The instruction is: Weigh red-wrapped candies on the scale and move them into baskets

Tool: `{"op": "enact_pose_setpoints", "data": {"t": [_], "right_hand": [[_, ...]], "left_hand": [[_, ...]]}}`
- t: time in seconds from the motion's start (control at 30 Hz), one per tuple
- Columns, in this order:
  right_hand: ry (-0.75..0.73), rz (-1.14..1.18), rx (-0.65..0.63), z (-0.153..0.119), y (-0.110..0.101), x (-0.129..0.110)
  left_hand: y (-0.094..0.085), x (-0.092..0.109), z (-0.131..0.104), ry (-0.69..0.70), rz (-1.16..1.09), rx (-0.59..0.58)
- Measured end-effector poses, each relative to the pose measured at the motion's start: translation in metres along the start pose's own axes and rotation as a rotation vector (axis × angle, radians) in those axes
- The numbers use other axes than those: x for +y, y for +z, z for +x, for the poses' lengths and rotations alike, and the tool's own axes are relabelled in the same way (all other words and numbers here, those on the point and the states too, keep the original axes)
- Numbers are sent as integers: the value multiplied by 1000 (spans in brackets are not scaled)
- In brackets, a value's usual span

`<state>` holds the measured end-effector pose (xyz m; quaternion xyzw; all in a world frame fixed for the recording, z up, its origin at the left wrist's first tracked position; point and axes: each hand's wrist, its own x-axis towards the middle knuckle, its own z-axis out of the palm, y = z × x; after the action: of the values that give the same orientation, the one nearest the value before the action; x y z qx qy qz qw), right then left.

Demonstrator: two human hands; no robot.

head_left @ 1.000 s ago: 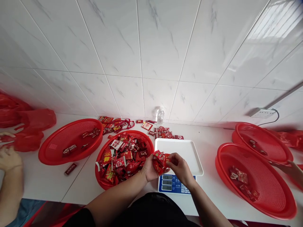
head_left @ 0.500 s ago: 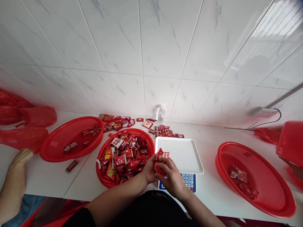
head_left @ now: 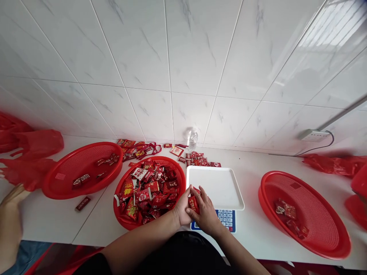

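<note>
Both hands meet over the near left corner of a scale with a white tray [head_left: 213, 187] and a blue keypad [head_left: 226, 219]. Red wrapped packets [head_left: 194, 203] lie between them. My left hand [head_left: 182, 209] cups the packets from the left, palm turned up. From the right, my right hand [head_left: 205, 212] closes its fingers over them. Beside my left hand stands a red basket [head_left: 183, 172] heaped with red packets [head_left: 153, 187].
At the left are another red basket [head_left: 54, 183], red bags [head_left: 37, 143] and another person's arm [head_left: 11, 217]. A red basket [head_left: 329, 214] with few packets stands right. Small packets [head_left: 197, 158] and a clear bottle [head_left: 193, 140] lie near the wall.
My hands have closed more tightly around the packets, which show less above the fingers. The other person's hand at the left has moved left, and the view has shifted slightly.
</note>
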<state>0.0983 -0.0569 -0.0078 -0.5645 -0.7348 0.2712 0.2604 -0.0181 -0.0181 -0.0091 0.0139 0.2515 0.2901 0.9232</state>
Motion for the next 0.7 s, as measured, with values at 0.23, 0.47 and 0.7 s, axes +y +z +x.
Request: {"op": "enact_pose_setpoints", "data": {"t": [0.23, 0.47, 0.7], "right_hand": [[-16, 271, 125, 5, 2, 6], [84, 480, 209, 0, 9, 15], [382, 934, 249, -9, 6, 16]], "left_hand": [[14, 3, -12, -91, 18, -146], [9, 3, -18, -201, 154, -138], [-9, -5, -17, -221, 305, -57]]}}
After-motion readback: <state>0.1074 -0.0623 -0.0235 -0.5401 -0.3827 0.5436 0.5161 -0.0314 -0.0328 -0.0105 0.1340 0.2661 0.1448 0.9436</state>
